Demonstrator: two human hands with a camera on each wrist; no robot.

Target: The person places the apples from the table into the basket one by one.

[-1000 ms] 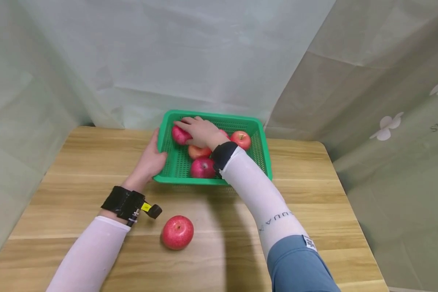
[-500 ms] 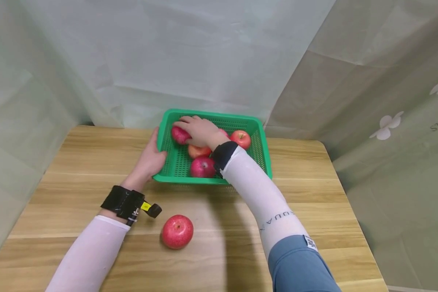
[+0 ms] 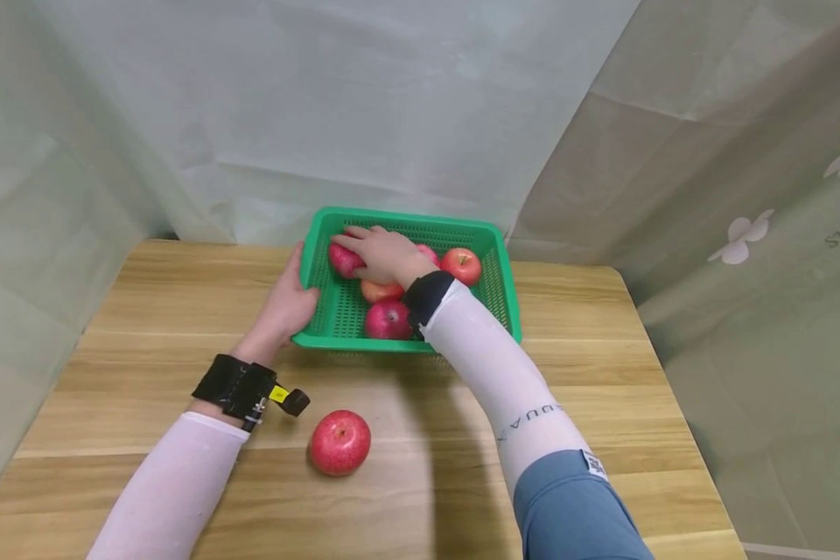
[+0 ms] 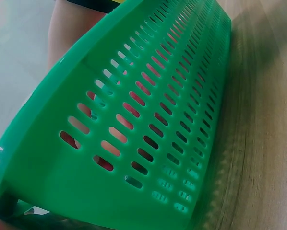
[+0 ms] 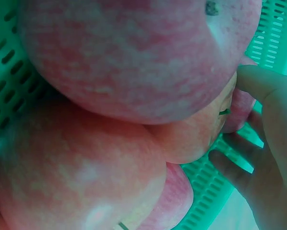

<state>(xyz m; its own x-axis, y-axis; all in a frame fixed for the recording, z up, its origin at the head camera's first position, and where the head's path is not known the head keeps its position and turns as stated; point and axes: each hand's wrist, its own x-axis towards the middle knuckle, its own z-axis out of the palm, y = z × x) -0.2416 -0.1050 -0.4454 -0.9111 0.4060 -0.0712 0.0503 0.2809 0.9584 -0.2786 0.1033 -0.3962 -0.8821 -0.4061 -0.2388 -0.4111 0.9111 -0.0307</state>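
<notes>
A green plastic basket (image 3: 406, 344) holds several red apples, among them a dark red one (image 3: 389, 320) at the front and a paler one (image 3: 461, 266) on the right. My left hand (image 3: 287, 305) grips the basket's left rim, thumb on the inner side. Inside the basket, my right hand (image 3: 390, 255) holds the apple (image 3: 343, 262) at the back left, its fingers curved over the top. In the right wrist view that apple is partly hidden behind nearer ones. The left wrist view is filled by the basket's slotted wall (image 4: 148, 115).
One more red apple (image 3: 340, 442) sits on the wooden table (image 3: 602, 389), in front of the basket and near the left forearm. Pale curtains (image 3: 392, 101) hang behind the table and on both sides, close to the basket's back rim.
</notes>
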